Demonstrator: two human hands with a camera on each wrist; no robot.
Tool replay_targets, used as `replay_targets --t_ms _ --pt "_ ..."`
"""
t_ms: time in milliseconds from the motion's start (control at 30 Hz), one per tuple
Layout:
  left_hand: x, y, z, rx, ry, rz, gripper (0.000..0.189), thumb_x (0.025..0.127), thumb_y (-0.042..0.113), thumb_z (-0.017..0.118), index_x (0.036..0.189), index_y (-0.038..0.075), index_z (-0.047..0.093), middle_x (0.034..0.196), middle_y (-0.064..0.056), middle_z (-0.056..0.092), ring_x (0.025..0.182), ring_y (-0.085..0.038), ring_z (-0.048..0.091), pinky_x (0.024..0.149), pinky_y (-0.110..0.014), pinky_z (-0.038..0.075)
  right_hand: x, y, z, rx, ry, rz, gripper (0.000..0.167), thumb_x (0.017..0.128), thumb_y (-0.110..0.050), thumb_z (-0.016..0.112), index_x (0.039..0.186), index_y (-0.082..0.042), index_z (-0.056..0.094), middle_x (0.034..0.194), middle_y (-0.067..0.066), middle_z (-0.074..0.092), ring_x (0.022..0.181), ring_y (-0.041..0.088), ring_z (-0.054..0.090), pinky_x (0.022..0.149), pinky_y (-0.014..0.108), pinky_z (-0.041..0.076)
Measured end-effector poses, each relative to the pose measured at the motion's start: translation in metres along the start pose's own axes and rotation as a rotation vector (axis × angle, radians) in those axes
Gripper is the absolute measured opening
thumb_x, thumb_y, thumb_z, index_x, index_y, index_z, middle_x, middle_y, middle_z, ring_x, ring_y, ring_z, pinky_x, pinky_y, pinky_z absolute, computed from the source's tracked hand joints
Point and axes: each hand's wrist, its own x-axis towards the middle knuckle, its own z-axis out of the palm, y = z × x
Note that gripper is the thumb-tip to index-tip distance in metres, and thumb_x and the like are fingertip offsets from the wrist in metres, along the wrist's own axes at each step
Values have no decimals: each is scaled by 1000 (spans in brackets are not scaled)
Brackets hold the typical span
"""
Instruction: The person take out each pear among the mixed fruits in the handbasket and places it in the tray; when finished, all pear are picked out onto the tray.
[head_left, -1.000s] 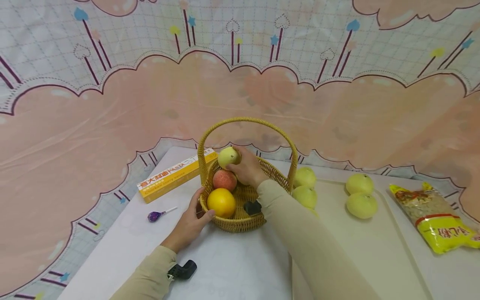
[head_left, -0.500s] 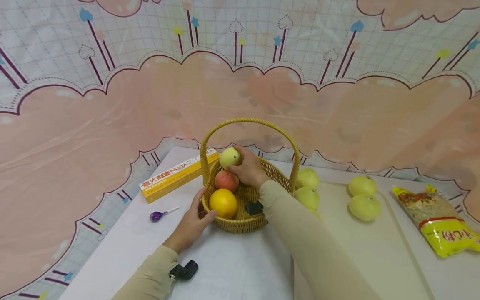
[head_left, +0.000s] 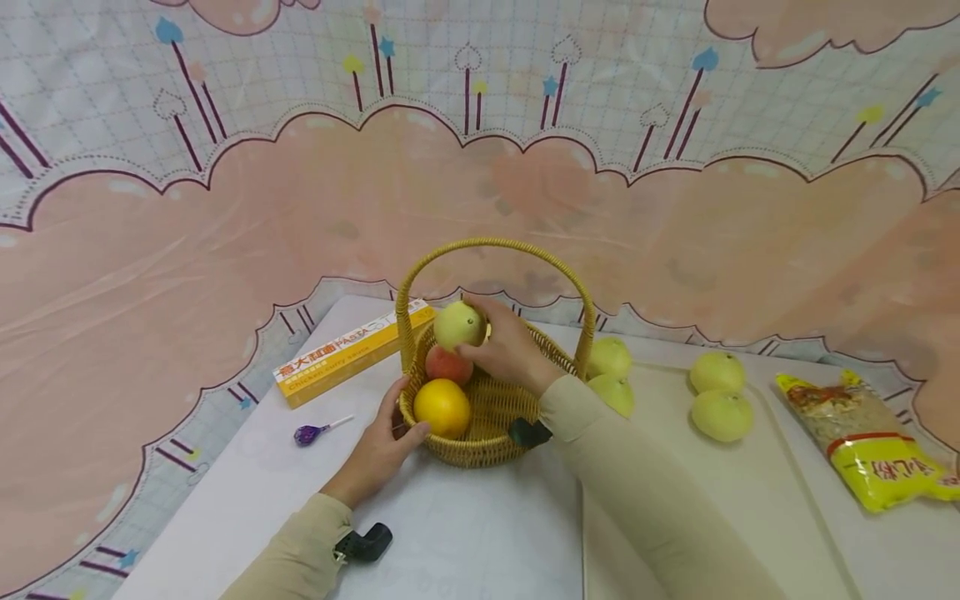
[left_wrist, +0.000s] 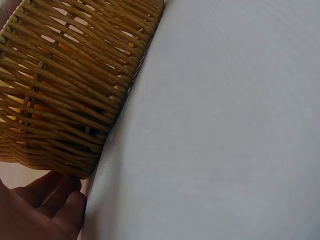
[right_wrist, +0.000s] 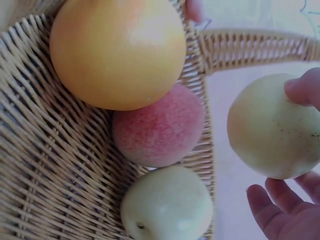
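A pale green, speckled round fruit (head_left: 457, 325) is in the fingers and thumb of my right hand (head_left: 508, 343), held at the far left of a woven basket (head_left: 480, 452). The right wrist view shows the held fruit (right_wrist: 267, 127) apart from a second pale green fruit (right_wrist: 167, 205), which lies in the basket. A red peach (head_left: 447, 365) and an orange (head_left: 442, 408) lie along the basket's left side; the held fruit partly covers the peach in the head view. My left hand (head_left: 377, 450) holds the basket's left end from outside, thumb near the rim, fingertips against the weave (left_wrist: 60, 100).
The basket's tall handle (head_left: 491, 242) arches overhead. A pasta box (head_left: 352, 354) and lollipop (head_left: 307, 434) lie left. Two pale green fruits (head_left: 611, 393) sit beside the basket, two more (head_left: 720, 415) on a cream tray (head_left: 675, 492). A yellow food packet (head_left: 870, 446) lies far right.
My right hand and its fruit have come slightly lower, covering more of the peach, and the right forearm has swung a little right. My left hand stays at the basket.
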Motion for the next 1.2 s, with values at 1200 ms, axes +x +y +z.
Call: replay_targets --t_ms 1200 --pt "-1 0 0 16 -12 16 79 100 43 59 159 25 10 157 -28 29 137 -41 41 114 -55 31 -166 40 -95 -106 103 -33 67 79 -7 84 135 2 50 122 16 61 105 30 61 82 42 57"
